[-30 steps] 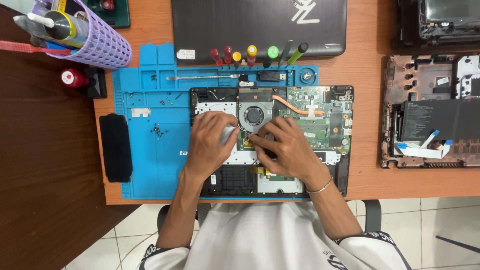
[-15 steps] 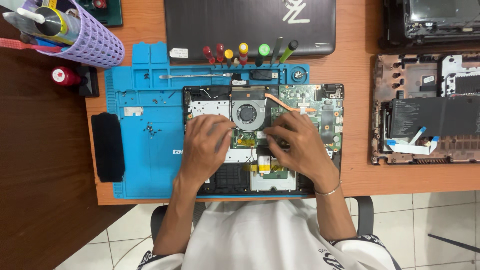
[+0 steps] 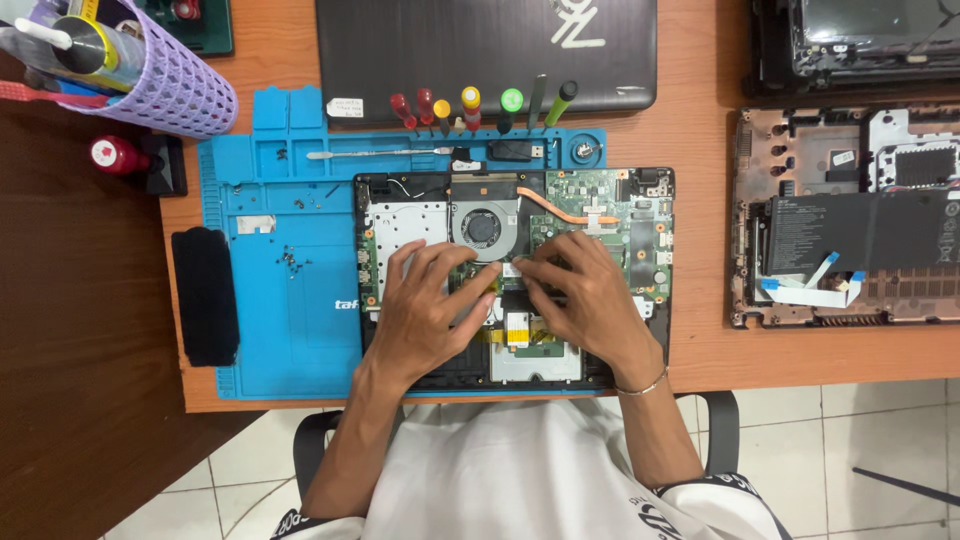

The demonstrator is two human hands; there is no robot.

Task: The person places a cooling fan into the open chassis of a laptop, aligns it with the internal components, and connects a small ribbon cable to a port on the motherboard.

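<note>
On the blue mat (image 3: 285,300) lies the opened laptop (image 3: 515,275). Just below its fan (image 3: 483,227), the left hand (image 3: 425,315) and right hand (image 3: 580,295) meet, fingertips pinched on a small part there, too hidden to identify.

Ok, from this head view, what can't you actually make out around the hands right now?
- What the fingertips press on the opened laptop: hidden under the left hand and right hand.
- Whether either hand pinches a part: too small.
- Loose screws on the blue mat: too small to count.
- Purple basket: cut off by the top edge.
</note>
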